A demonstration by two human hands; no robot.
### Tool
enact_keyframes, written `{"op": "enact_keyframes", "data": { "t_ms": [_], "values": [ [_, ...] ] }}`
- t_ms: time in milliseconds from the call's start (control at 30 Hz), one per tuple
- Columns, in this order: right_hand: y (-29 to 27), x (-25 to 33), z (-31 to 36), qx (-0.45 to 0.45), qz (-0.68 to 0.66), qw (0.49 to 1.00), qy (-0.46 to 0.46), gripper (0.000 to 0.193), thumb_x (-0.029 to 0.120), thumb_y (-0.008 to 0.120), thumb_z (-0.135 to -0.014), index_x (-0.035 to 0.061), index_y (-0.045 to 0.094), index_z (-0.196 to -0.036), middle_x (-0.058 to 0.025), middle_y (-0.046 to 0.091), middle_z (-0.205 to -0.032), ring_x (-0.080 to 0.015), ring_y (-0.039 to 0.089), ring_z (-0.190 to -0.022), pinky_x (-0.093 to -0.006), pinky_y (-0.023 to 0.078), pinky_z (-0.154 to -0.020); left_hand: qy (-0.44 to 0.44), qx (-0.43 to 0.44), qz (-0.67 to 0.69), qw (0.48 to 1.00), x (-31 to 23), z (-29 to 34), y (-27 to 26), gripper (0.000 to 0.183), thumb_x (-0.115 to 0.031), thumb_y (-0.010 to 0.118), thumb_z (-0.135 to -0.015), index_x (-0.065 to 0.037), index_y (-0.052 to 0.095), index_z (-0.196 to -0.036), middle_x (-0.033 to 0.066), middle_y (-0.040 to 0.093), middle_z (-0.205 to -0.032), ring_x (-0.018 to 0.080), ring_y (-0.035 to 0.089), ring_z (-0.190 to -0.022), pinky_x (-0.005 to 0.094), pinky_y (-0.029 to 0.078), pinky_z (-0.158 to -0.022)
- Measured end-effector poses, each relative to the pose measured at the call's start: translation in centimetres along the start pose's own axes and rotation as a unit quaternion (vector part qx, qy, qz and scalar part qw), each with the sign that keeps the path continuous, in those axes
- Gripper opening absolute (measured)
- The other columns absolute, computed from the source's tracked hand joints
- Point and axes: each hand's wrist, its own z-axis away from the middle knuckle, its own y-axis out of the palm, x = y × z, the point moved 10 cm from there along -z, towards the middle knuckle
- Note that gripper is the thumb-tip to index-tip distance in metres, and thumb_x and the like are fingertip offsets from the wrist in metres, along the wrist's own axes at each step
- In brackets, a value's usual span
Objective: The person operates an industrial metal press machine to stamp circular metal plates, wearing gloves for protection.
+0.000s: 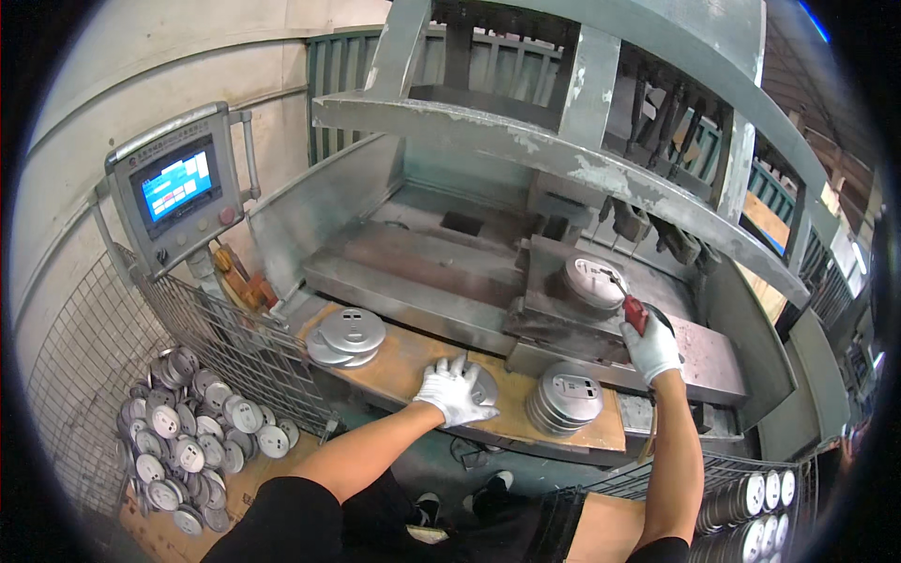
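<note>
My right hand, in a white glove, is wrapped round a red air blow gun. Its thin nozzle points at a round metal disc on the machine's raised block. On the wooden board my left hand, gloved too, lies with fingers spread, touching a grey disc that it partly covers. Right of that hand stands a neat stack of discs. A smaller, uneven pile of discs sits at the board's left end.
Beyond the board lies the machine bed, under a heavy grey-green frame. A control panel with a lit screen stands at left. Below it, a wire cage borders many heaped discs. Stacked discs fill another basket at lower right.
</note>
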Motion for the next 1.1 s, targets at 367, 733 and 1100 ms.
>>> {"op": "enact_keyframes", "data": {
  "t_ms": [367,733,1100],
  "values": [
    [-5.6,-25.8,16.7,-0.291,-0.323,0.876,0.209,0.045,0.010,0.058,-0.091,-0.0018,0.049,-0.134,-0.0141,0.055,-0.133,-0.0198,0.061,-0.107,-0.0323,0.047,-0.091,0.004,-0.010,-0.002,1.000,-0.1,0.1,-0.6,0.103,-0.078,0.053,-0.071,-0.007,0.035,-0.142,0.0233,0.030,-0.148,0.0424,0.032,-0.133,0.0540,0.027,-0.107],
    [-8.6,-15.4,16.2,-0.444,-0.043,0.891,0.078,0.061,0.007,0.070,-0.080,-0.0045,0.045,-0.134,-0.0222,0.046,-0.136,-0.0352,0.045,-0.125,-0.0437,0.034,-0.108,0.030,0.020,-0.002,0.999,-0.4,0.1,-1.0,0.104,-0.078,0.054,-0.070,-0.004,0.036,-0.141,0.0240,0.031,-0.146,0.0443,0.030,-0.133,0.0554,0.024,-0.108],
    [6.7,6.7,-8.5,0.102,0.116,0.988,-0.006,0.105,0.066,0.068,-0.067,-0.0003,0.036,-0.142,-0.0275,0.037,-0.144,-0.0411,0.036,-0.133,-0.0402,0.032,-0.110,0.020,-0.012,0.019,1.000,1.1,0.4,-0.3,0.102,-0.078,0.053,-0.070,-0.006,0.037,-0.140,0.0215,0.033,-0.145,0.0430,0.029,-0.134,0.0541,0.023,-0.109]
  ]
}}
